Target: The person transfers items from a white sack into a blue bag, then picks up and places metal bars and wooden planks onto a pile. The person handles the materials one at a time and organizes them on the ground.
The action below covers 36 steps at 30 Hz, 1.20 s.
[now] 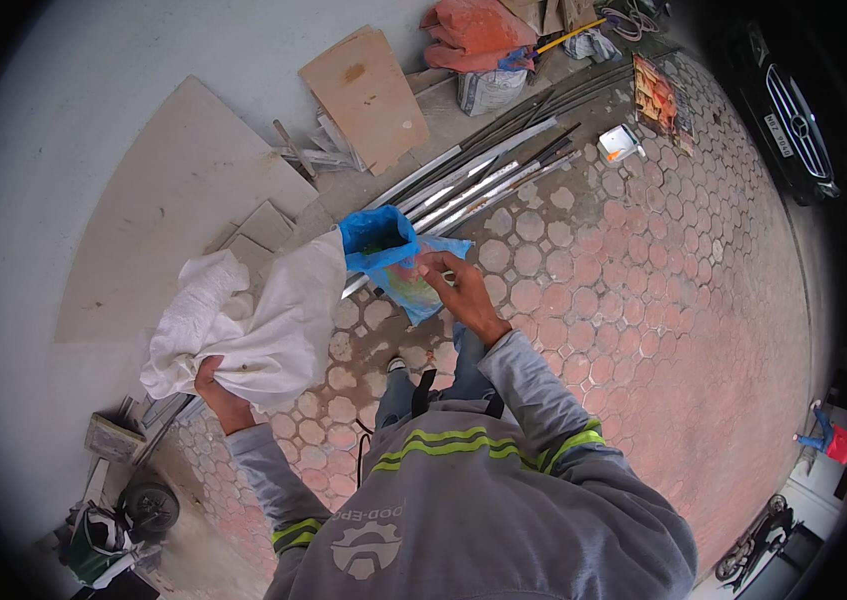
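Observation:
My left hand (218, 395) is closed on the gathered lower end of a white cloth-like sack (288, 325), which is held up on a slant. At the sack's upper right end is a blue plastic bag (358, 258) with its mouth spread, showing dark green inside. Whether this bag lines the sack or only meets it, I cannot tell. Just right of that mouth, my right hand (458, 292) has thumb and fingers pinched at the blue plastic. A thin see-through part (418, 298) with pink and green tints hangs beneath those fingers.
Long metal bars and pipes (473, 185) lie beyond the bag. Boards (368, 100) lean at the pale wall. A white tray (620, 145) rests on octagonal paving. Wheel (148, 508) sits lower left; a dark car (788, 120) and a person in red (838, 443) are right.

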Each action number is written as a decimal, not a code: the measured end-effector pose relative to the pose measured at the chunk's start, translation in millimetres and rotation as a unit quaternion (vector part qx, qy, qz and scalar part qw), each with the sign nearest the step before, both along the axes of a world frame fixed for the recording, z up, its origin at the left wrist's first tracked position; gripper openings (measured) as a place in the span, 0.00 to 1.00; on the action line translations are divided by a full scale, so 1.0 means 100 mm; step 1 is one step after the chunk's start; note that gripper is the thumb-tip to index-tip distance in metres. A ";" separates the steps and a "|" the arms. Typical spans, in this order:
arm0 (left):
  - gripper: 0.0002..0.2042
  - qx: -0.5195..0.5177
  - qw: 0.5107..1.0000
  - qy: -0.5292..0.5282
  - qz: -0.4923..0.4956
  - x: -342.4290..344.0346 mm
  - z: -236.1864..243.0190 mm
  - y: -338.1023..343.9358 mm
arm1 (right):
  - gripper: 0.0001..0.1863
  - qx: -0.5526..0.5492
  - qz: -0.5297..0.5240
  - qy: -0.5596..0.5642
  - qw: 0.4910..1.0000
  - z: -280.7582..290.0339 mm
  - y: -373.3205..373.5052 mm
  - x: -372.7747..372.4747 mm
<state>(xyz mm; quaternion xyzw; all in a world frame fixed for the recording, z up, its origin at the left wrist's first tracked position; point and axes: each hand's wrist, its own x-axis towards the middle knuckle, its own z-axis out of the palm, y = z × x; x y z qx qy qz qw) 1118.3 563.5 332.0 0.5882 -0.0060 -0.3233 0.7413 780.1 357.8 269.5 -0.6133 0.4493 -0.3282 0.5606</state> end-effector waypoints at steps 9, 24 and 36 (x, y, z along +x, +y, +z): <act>0.19 0.028 0.997 -0.040 0.051 -0.04 -0.05 -0.27 | 0.25 0.361 0.065 -0.014 0.930 -1.66 -0.07 -0.29; 0.24 0.029 0.982 0.187 -0.013 0.17 -1.25 -1.11 | 0.18 0.457 -0.142 -0.247 0.842 -1.85 -0.62 0.40; 0.20 -0.054 0.920 0.354 -0.158 -0.14 -3.68 -2.28 | 0.18 0.096 -0.175 0.033 0.979 -0.05 -0.70 0.36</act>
